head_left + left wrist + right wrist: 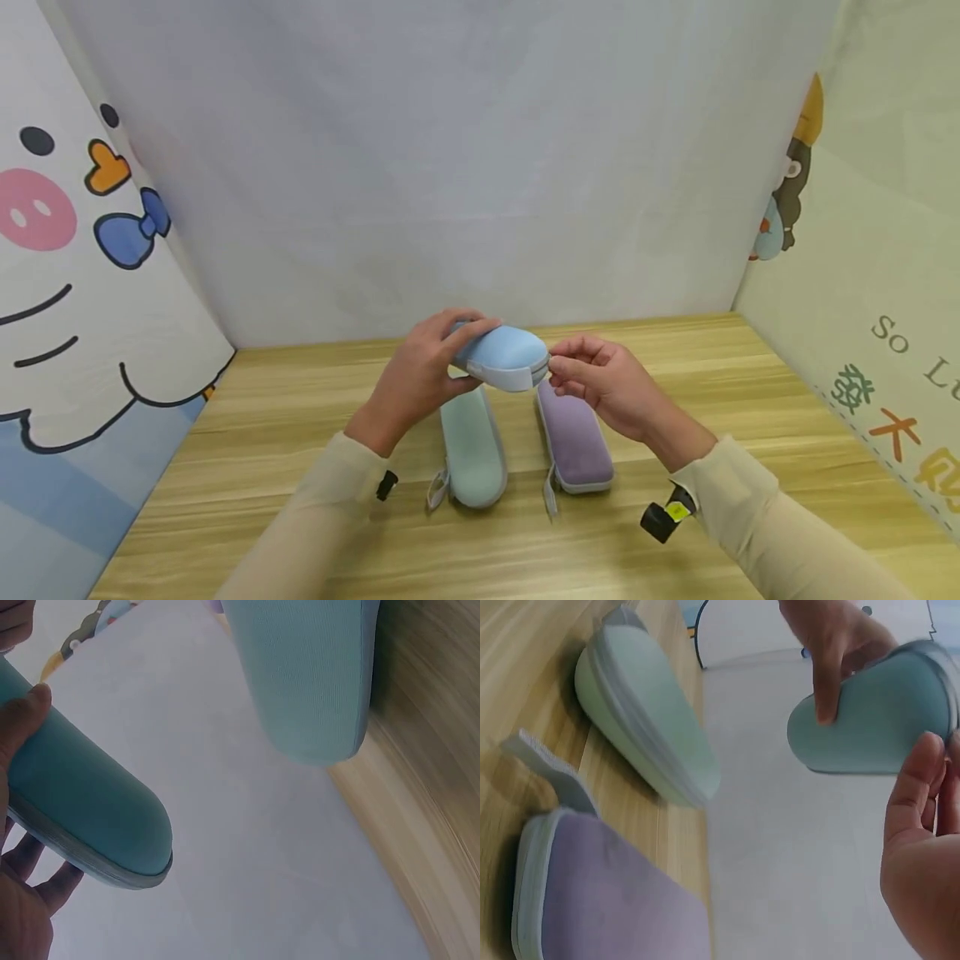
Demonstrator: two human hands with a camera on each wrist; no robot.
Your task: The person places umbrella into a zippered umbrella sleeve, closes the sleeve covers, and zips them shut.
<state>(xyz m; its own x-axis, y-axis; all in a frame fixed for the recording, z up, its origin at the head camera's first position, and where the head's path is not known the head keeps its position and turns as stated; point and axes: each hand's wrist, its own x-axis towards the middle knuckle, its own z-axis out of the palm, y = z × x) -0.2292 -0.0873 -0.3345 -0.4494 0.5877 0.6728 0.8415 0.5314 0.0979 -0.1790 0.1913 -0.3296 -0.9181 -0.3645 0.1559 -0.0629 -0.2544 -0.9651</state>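
Observation:
A light blue zip case (pixel 512 345) is held up above the table, tilted, one end toward the right. My left hand (pixel 429 360) grips its left part, thumb on one side and fingers on the other. At the right end, my right hand (pixel 613 390) pinches the edge by the zip between thumb and fingers; the pinched zip pull is mostly hidden by the fingertips. In the right wrist view, thumb and fingers meet at the rim of the blue case (pixel 881 716). The zip looks closed along the side seen in the left wrist view.
A mint green zip case (pixel 474 450) and a purple zip case (pixel 576 437) lie side by side on the wooden table (pixel 285 467), below the hands. Each has a strap at its near end. A white cloth (pixel 480 167) hangs behind, with printed panels on both sides.

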